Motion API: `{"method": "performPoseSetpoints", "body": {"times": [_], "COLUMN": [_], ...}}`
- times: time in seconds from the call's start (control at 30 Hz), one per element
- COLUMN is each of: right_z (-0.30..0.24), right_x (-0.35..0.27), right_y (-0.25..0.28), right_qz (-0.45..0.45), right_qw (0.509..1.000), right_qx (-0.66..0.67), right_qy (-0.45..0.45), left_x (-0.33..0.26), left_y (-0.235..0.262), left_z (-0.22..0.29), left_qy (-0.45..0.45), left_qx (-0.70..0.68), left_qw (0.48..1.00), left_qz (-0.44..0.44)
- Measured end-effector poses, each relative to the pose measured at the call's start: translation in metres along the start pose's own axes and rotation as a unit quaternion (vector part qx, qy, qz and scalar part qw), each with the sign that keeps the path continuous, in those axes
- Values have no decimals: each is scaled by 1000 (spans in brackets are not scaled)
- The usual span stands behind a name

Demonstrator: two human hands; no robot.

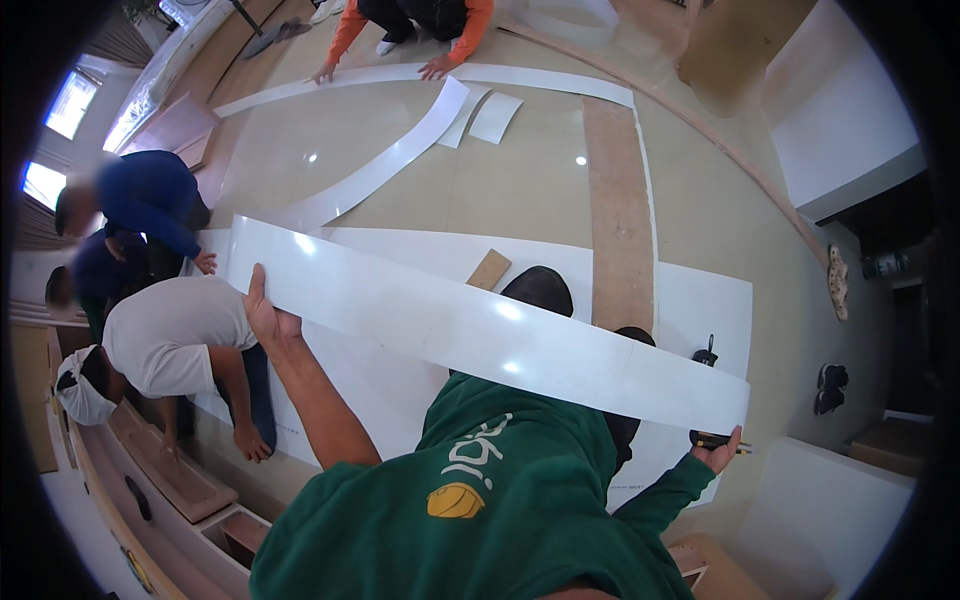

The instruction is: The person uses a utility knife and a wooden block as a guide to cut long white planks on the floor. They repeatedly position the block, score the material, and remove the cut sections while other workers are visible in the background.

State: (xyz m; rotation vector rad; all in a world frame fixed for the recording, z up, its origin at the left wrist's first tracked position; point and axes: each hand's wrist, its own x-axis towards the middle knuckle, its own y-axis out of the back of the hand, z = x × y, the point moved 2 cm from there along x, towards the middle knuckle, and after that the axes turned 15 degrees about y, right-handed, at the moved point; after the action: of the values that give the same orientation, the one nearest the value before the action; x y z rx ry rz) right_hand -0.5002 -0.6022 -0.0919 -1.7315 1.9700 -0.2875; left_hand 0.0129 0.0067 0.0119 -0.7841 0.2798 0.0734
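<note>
The left hand [268, 318], at centre left of the frame, clasps the upper end of a long, glossy white curved panel strip [480, 330]. Its long axis slants down toward lower right, where the right hand [722, 452] props the far end, fingers curled under it beside a dark pencil-like tool [712, 439]; both hands sit at the ends.

Both hands, left hand [268, 318] and right hand [721, 453], hold a long white strip [480, 325].
</note>
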Motion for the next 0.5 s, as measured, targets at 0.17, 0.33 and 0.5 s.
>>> {"method": "performPoseSetpoints", "body": {"times": [0.17, 0.33, 0.5], "right_z": [3, 8, 10], "right_x": [4, 2, -1], "right_y": [7, 10, 10], "right_qz": [-2, 16, 46], "right_qw": [1000, 1000, 999], "right_qx": [7, 6, -22], "right_qy": [-5, -9, -7], "left_x": [0, 2, -7], "left_y": [-1, -9, -21], "left_z": [0, 3, 2], "left_qy": [11, 35, 42], "left_qx": [-15, -40, -47], "left_qw": [1000, 996, 993], "left_qz": [-15, -71, -98]}}
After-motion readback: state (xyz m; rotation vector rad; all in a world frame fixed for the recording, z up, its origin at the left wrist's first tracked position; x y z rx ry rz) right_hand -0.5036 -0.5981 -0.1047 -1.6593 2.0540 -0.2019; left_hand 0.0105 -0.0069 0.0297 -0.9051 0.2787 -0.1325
